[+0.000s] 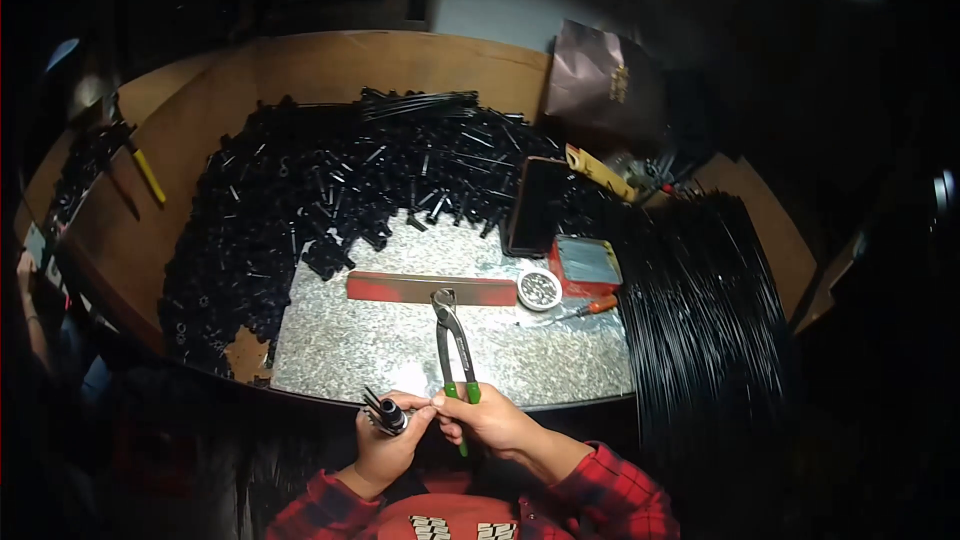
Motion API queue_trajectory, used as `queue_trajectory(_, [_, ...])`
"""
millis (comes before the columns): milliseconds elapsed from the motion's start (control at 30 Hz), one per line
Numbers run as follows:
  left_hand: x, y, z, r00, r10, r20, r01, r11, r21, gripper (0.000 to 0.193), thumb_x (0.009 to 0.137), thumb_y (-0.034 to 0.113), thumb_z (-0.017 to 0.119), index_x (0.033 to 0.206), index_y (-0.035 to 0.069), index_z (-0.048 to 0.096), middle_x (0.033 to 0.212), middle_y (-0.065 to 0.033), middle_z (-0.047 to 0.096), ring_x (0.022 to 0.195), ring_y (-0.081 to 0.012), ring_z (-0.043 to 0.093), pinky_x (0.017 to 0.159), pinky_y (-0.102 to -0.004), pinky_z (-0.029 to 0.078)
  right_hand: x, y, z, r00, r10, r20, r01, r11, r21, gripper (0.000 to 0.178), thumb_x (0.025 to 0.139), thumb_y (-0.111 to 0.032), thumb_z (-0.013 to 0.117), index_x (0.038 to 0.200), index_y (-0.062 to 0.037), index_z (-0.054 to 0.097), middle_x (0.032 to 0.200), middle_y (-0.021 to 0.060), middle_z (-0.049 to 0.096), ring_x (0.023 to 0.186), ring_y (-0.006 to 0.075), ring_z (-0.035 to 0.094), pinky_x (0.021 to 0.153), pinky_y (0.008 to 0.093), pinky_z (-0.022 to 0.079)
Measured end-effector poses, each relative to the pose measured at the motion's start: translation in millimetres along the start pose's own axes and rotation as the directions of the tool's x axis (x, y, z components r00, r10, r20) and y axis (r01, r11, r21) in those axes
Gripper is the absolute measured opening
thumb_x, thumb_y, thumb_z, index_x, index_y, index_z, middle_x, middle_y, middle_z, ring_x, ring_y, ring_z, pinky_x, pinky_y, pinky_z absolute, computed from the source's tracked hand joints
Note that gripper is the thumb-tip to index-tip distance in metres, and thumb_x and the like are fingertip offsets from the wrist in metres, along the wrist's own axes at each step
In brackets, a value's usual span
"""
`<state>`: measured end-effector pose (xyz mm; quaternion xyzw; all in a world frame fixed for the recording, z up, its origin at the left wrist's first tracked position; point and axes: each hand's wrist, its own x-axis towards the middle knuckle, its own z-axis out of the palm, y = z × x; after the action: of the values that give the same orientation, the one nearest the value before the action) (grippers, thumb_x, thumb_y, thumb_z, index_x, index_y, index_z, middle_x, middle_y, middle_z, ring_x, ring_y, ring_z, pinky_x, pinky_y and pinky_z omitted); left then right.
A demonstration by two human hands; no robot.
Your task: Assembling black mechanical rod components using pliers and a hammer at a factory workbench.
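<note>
My right hand (490,420) is closed on green-handled pincers (458,345). Their metal jaws point away from me and reach the edge of a long brown-and-red bar (400,287) on a speckled stone slab (340,340). Closed round a black tubular part with thin dark rods sticking out (386,414), my left hand (385,455) is just left of the pincers' handles. The thumb and forefinger of both hands meet in front of the slab; anything small pinched there is too small to make out.
A heap of black parts (300,180) surrounds the slab's far and left sides, inside a wooden wall (400,60). Near the right stand a round cup of small metal pieces (540,289), a red tin (587,265), an orange-handled screwdriver (600,305), a phone (537,205) and black rods (700,310).
</note>
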<state>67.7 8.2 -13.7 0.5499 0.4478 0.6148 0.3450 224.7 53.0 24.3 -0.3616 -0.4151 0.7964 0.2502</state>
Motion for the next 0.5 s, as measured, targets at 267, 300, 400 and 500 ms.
queue_trajectory(267, [2,-18,-12,0.996,0.037,-0.082,-0.032,0.997,0.066,0.004,0.079,0.001,0.068,0.080,0.001,0.064,0.071,-0.0079,0.064,0.061,-0.0152,0.061,0.055,-0.0284,0.047,18,-18,8,0.985,0.159,-0.061,-0.167,0.971,-0.172,0.030,0.094,-0.027,0.054,0.074,-0.0057,0.055,0.061,-0.0011,0.050,0.054,0.0090,0.047,0.051,0.0241,0.039])
queue_trajectory(300, [4,-16,-15,0.993,0.031,-0.115,-0.023,0.997,0.073,0.005,0.080,0.002,0.067,0.080,0.001,0.063,0.070,-0.0070,0.063,0.061,-0.0148,0.059,0.056,-0.0279,0.046,21,-24,8,0.988,0.133,-0.076,-0.152,0.910,-0.385,0.031,0.094,-0.029,0.054,0.074,-0.0049,0.056,0.059,-0.0001,0.049,0.055,0.0100,0.047,0.051,0.0255,0.040])
queue_trajectory(400, [8,-18,-30,0.983,-0.161,-0.084,0.155,0.986,-0.065,0.005,0.080,0.003,0.067,0.080,0.001,0.062,0.071,-0.0067,0.061,0.063,-0.0139,0.058,0.058,-0.0270,0.045,32,-26,-9,0.994,-0.089,-0.065,0.000,0.595,-0.803,0.034,0.092,-0.034,0.057,0.086,-0.0006,0.059,0.064,0.0080,0.053,0.057,0.0197,0.054,0.055,0.0329,0.046])
queue_trajectory(500, [7,-28,-46,0.970,-0.227,-0.091,0.212,0.966,-0.146,0.004,0.082,0.002,0.063,0.079,0.001,0.060,0.068,-0.0032,0.057,0.059,-0.0092,0.053,0.054,-0.0235,0.041,35,-39,-9,0.883,-0.415,0.220,0.125,-0.244,-0.962,0.053,0.082,-0.043,0.064,0.106,0.0027,0.053,0.082,0.0195,0.056,0.070,0.0362,0.060,0.061,0.0407,0.050])
